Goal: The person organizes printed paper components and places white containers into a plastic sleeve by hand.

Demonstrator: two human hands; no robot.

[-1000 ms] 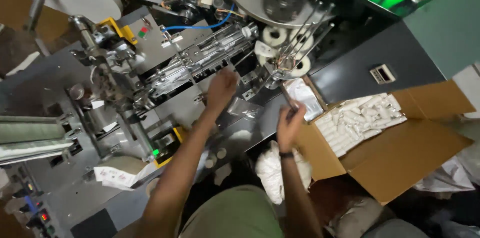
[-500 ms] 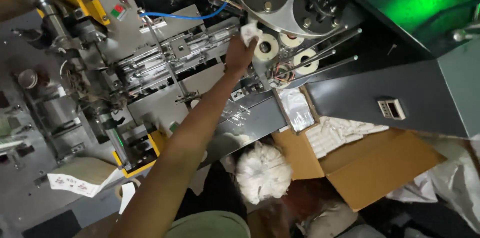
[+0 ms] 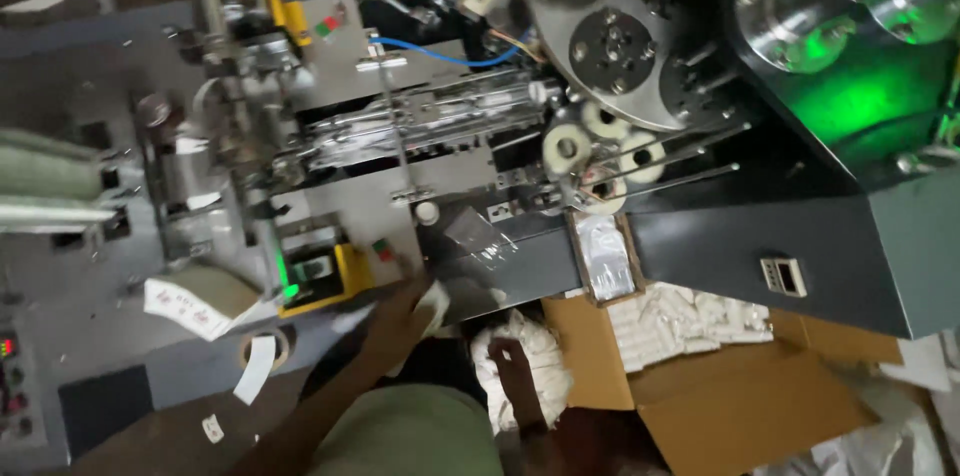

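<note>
**Hands low at the machine's front edge**

Grey metal fills most of the view: a packing machine (image 3: 400, 206) with rollers, rods and a blue hose, lit green at its far right. Everything below is placed against that machine.

At its near edge, just under the clear packet (image 3: 478, 234) lying on the grey ledge, the left hand (image 3: 398, 314) rests with fingers closed around a small white piece (image 3: 436, 304); the piece shows between thumb and fingers, so the grip is clamped on it. Beside that hand, toward the machine's left, sits a yellow control box (image 3: 325, 276) with a green light.

The right hand (image 3: 518, 376) lies below the machine's front, pressed into a white bag (image 3: 545, 361) of small white items. Only its back shows, blurred, so I cannot tell whether its fingers are apart or together.

Right of the bag, under the machine's dark panel, stands an open cardboard box (image 3: 740, 406) holding rows of white packets (image 3: 690, 321). A tray (image 3: 605, 256) of clear packets hangs off the machine's edge above the box.
</note>
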